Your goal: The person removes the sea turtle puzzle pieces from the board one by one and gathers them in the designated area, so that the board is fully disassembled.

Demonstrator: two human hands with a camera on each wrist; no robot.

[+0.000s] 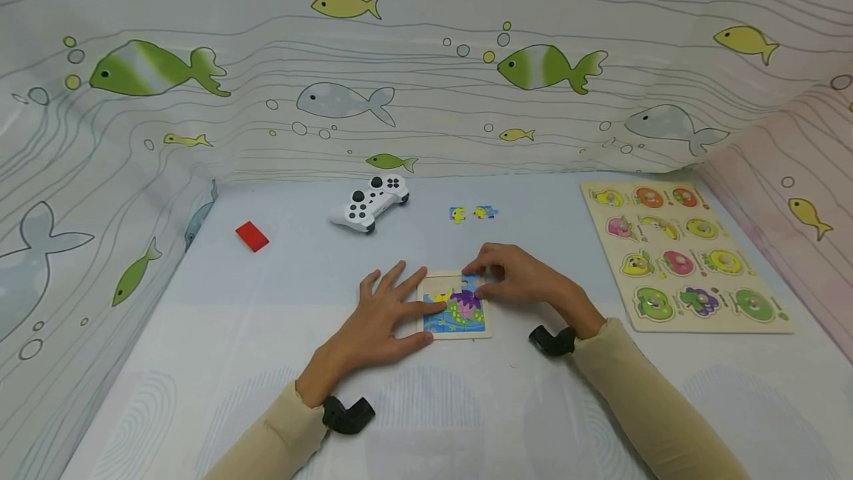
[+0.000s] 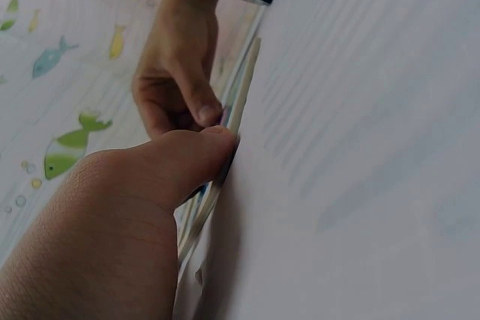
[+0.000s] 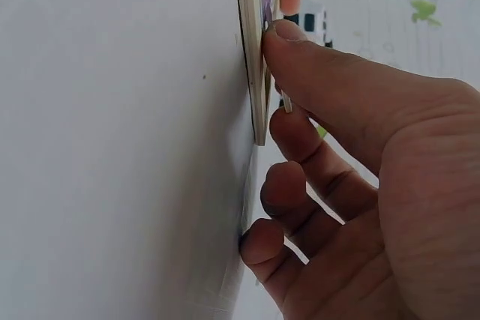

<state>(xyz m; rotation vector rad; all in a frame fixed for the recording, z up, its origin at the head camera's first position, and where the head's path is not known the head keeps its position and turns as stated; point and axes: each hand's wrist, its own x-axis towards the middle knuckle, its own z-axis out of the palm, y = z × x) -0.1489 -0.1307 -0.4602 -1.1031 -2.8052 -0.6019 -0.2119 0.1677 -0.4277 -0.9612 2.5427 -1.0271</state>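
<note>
Wooden puzzle tray [image 1: 443,282] lies on the table [image 1: 266,317], its left edge partly hidden by your outspread left hand [image 1: 386,318]. Your right hand [image 1: 518,272] pinches a thin piece [image 3: 286,101] at the far right corner, mostly hidden.

Wood-framed jigsaw puzzle [image 1: 458,318] — flat, partly filled; two loose pieces [image 1: 457,214] beyond.

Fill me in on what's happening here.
Someone is doing a small jigsaw in a wooden tray. The left hand rests over its left edge; the right hand pinches a piece at the upper right corner. The upper left is unfilled, and two loose pieces lie beyond the tray.
</note>
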